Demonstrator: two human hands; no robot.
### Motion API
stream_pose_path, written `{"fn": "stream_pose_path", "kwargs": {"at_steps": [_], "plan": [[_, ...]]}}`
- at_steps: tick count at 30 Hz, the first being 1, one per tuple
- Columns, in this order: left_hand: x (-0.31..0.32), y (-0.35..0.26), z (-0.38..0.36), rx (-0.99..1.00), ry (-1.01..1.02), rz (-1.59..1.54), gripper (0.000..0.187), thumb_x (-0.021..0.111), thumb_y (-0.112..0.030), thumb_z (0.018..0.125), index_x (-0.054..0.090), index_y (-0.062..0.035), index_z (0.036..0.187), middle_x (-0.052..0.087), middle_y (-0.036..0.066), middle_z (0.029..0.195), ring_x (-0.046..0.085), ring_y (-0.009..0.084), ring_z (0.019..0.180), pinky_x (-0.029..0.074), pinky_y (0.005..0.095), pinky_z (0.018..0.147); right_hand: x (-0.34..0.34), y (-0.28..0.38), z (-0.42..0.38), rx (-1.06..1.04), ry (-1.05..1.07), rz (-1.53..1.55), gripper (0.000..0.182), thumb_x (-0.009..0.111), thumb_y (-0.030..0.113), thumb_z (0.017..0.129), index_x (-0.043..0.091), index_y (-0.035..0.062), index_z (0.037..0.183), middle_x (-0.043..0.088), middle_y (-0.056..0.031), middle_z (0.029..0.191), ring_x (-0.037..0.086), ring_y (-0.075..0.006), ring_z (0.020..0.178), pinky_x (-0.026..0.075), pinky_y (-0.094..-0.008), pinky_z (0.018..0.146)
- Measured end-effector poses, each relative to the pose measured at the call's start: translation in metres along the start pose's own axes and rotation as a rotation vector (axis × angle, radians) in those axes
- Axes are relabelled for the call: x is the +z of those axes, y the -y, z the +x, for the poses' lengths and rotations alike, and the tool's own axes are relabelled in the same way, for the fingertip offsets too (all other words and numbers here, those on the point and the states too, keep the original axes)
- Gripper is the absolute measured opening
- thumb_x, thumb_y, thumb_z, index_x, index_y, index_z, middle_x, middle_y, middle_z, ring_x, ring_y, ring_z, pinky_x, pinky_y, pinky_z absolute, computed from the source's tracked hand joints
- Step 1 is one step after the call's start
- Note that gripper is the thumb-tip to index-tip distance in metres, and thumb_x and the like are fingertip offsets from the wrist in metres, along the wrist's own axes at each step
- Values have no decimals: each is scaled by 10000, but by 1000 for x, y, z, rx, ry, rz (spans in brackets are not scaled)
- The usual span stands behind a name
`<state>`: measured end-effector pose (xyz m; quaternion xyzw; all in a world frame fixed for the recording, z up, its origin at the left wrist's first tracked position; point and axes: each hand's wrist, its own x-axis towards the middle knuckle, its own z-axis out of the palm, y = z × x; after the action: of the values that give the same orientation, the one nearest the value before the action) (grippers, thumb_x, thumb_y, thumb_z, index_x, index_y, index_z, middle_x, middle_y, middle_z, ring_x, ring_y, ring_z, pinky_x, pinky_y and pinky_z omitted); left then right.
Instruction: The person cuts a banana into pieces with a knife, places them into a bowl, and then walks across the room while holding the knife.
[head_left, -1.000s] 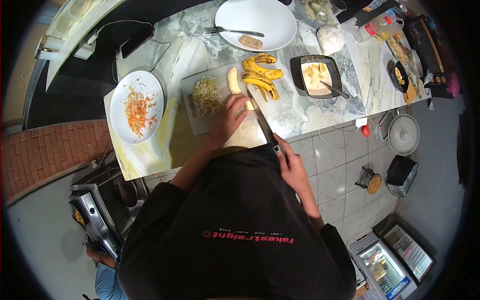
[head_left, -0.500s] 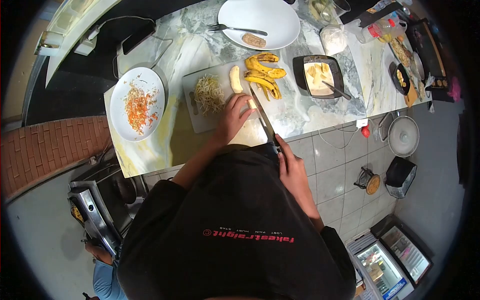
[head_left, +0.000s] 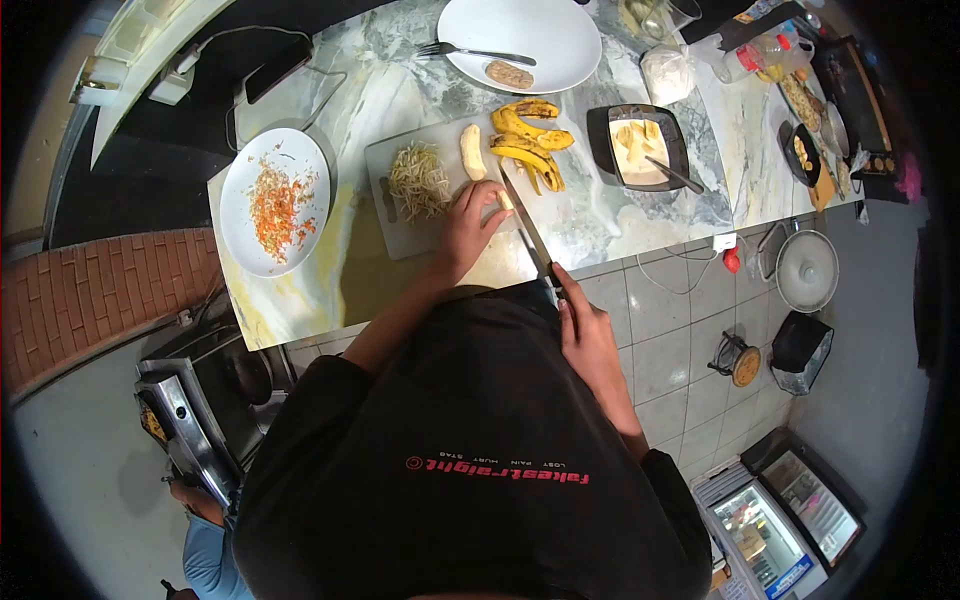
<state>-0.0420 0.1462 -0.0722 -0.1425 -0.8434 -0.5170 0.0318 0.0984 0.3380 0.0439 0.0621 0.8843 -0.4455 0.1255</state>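
Note:
My left hand [head_left: 468, 228] is closed around a piece of peeled banana [head_left: 504, 201] on the cutting board [head_left: 385, 156]. A kitchen knife [head_left: 525, 222] is gripped by its dark handle in my right hand [head_left: 588, 330], its blade close beside that piece. Another peeled banana [head_left: 472, 152] lies just beyond my left fingers. Yellow banana peels [head_left: 530, 142] with dark spots rest at the board's right side. To the left on the board sits a heap of bean sprouts [head_left: 420, 180].
A white plate of shredded carrot [head_left: 232, 205] stands left. At the back, a big white plate [head_left: 520, 25] carries a fork [head_left: 475, 53] and a brown patty [head_left: 509, 75]. Right of the board, a dark bowl [head_left: 677, 135] holds batter and a spoon. Another person's arm [head_left: 207, 545] shows lower left.
The knife and my right hand have shifted very slightly. My left hand stays on the banana piece, and the view has tilted a little.

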Motion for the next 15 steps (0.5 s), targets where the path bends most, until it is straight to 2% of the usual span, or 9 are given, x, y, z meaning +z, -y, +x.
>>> {"fn": "stream_pose_path", "kwargs": {"at_steps": [5,15], "plan": [[3,7,-1,72,-26,43,379,815,-81,825,627,-51,1152,654,84,1098,642,230,945,534,351,854,2,-5,0,-23,-6,7,551,538,25,990,466,186,1512,637,-297,794,648,-489,763,484,-526,670],[5,11,-3,85,-19,62,364,818,-60,820,626,-40,1129,660,94,1129,647,225,960,542,346,862,2,-11,2,-42,4,-3,550,532,26,991,462,182,1513,634,-295,784,649,-486,758,484,-526,666]]}}
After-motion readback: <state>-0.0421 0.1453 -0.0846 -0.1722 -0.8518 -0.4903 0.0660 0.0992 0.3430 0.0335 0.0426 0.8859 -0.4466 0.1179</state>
